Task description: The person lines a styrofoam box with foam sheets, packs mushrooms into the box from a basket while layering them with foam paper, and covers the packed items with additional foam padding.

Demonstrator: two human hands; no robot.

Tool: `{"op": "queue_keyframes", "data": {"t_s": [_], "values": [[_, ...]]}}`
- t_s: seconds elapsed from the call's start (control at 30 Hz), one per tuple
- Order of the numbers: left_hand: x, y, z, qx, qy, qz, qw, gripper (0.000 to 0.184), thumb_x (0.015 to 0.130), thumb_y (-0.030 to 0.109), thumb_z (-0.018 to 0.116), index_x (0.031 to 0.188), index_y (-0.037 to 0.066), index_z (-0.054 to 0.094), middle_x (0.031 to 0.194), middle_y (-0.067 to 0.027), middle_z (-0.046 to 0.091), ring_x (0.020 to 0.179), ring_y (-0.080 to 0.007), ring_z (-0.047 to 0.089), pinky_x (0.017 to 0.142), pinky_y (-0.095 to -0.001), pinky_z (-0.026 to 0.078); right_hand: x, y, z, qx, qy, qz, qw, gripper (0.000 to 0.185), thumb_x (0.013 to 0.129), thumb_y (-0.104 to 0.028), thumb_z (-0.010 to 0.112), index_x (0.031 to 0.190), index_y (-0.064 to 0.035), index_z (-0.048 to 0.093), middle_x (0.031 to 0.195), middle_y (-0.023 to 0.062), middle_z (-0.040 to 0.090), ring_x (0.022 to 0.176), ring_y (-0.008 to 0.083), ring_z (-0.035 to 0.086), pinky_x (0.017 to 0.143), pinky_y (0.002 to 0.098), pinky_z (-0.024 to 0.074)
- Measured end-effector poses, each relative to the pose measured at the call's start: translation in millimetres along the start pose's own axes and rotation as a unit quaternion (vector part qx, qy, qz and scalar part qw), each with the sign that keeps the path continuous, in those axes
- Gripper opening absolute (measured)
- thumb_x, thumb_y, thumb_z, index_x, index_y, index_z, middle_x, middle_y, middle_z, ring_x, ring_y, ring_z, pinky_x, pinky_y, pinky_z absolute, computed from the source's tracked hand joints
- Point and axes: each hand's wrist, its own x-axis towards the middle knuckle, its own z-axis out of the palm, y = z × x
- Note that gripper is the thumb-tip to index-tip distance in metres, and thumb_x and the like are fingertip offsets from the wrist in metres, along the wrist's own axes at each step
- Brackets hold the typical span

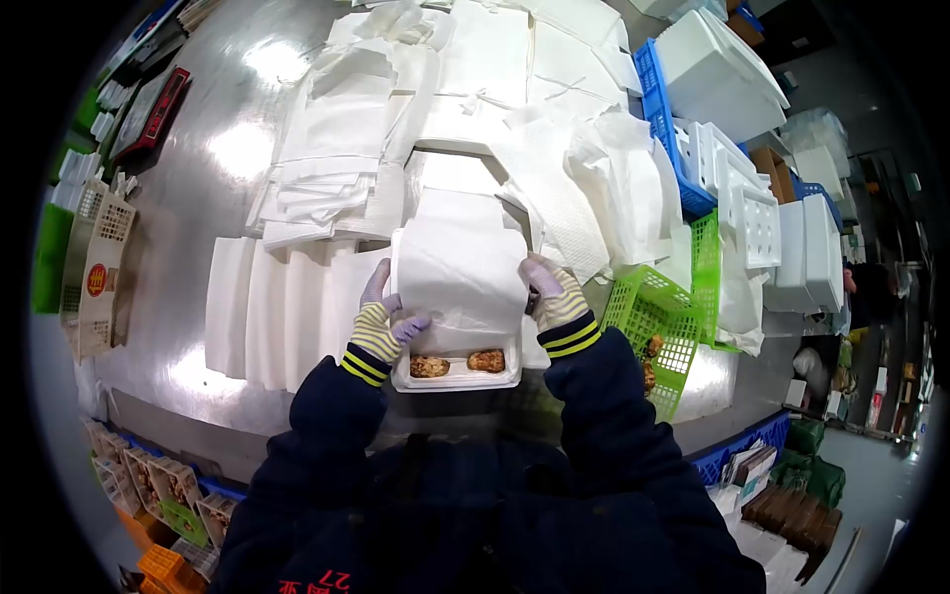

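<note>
A white foam box (456, 385) stands on the metal table in front of me. Two brown, lumpy pieces (429, 367) show along its near side, one left and one right. A white paper sheet (460, 272) covers the rest of the box, so what lies beneath is hidden. My left hand (388, 315), in a striped glove, rests at the sheet's left edge, fingers stretched and thumb pointing inward. At the right edge, my right hand (550, 290) has its fingers bent against the sheet and box side; their tips are partly hidden.
Stacks of white paper (272, 312) lie left of the box and more spread beyond it. A green basket (643, 307) with brown pieces is on the right. Foam boxes (717, 74) and a blue crate (661, 109) stand farther right. A red-edged scale (153, 117) sits far left.
</note>
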Motion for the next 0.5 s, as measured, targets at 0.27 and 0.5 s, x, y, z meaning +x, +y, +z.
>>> {"op": "queue_keyframes", "data": {"t_s": [0.27, 0.5], "values": [[-11.6, 27.1, -0.3, -0.241, -0.002, -0.094, 0.966, 0.055, 0.076, 0.036, 0.075, 0.115, -0.001, 0.061, 0.146, -0.0129, 0.028, 0.127, -0.0229, 0.039, 0.102, -0.0352, 0.036, -21.8, 35.1, -10.8, -0.552, 0.016, -0.169, 0.816, 0.071, 0.065, -0.059, 0.073, 0.12, -0.0156, 0.06, 0.139, 0.0307, 0.03, 0.13, 0.0433, 0.029, 0.106, 0.048, 0.0279], [-22.9, 0.1, 1.1, -0.248, 0.005, -0.052, 0.967, 0.037, 0.078, 0.036, 0.073, 0.101, 0.006, 0.07, 0.148, -0.0137, 0.025, 0.134, -0.027, 0.029, 0.106, -0.0389, 0.03, -53.8, 32.5, -7.8, -0.482, 0.02, -0.173, 0.859, 0.065, 0.06, -0.051, 0.08, 0.107, -0.0082, 0.065, 0.138, 0.0305, 0.029, 0.127, 0.0442, 0.033, 0.106, 0.0471, 0.0297]]}}
